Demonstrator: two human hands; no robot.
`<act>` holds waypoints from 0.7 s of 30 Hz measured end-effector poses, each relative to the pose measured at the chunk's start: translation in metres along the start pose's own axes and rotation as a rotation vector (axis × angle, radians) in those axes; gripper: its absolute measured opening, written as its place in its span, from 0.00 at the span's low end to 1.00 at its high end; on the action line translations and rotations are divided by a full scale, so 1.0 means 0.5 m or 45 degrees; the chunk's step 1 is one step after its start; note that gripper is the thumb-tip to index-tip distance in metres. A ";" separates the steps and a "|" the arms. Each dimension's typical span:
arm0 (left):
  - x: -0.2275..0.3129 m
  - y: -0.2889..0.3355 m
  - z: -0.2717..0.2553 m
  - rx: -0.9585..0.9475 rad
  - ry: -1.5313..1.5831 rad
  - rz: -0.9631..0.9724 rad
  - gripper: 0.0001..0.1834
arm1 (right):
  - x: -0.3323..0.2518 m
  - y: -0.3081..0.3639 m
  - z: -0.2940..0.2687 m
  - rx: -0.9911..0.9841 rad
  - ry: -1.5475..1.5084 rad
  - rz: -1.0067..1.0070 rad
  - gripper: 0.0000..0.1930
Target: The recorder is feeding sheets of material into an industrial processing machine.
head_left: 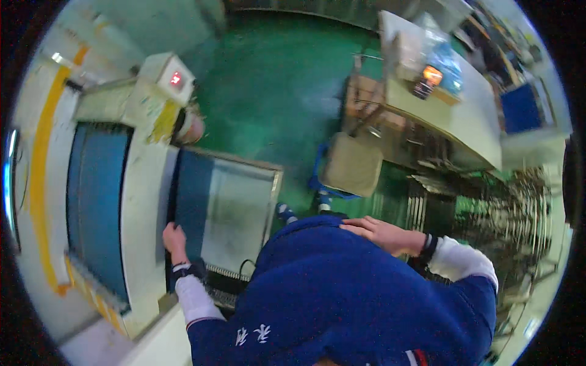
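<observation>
My left hand [175, 240] is closed in a fist at the dark left edge of a low, metal-framed unit. What its fingers hold, if anything, is hidden. The unit has a dark blue strip [194, 198] beside that hand and a pale, glass-like panel [235, 207] to the right, inside a metal rim [276, 189]. My right hand [386, 236] lies open, fingers stretched out, against the front of my blue shirt [342, 274]. Nothing shows in it.
Left stands a white machine [145, 226] with a blue panel [97, 201] and a control box [171, 78] with a red display. Ahead is a square stool [353, 165]. Right are a table [421, 113] with a blue plastic bag [448, 67] and metal racks [494, 213].
</observation>
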State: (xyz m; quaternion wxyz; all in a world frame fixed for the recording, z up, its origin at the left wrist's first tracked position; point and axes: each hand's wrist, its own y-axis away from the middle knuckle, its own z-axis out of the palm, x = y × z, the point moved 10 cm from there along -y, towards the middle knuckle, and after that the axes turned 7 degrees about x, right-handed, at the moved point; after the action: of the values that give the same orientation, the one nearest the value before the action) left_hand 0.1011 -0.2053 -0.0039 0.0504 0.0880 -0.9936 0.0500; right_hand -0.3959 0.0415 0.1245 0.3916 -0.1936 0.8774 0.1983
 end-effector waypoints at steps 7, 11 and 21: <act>-0.013 -0.028 0.063 -0.211 -0.075 0.017 0.13 | 0.016 0.037 0.000 -0.010 -0.050 0.074 0.51; -0.065 -0.032 0.097 -0.233 -0.105 0.067 0.14 | 0.017 0.045 -0.008 0.056 -0.065 0.038 0.51; -0.082 -0.016 0.116 -0.278 -0.141 0.010 0.20 | 0.033 0.057 -0.015 0.046 -0.033 -0.008 0.58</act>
State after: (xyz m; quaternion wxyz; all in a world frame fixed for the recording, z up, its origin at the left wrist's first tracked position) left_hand 0.1376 -0.2122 -0.0652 0.0045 0.0808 -0.9947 -0.0633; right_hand -0.4246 0.0588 0.1222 0.4067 -0.1866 0.8752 0.1838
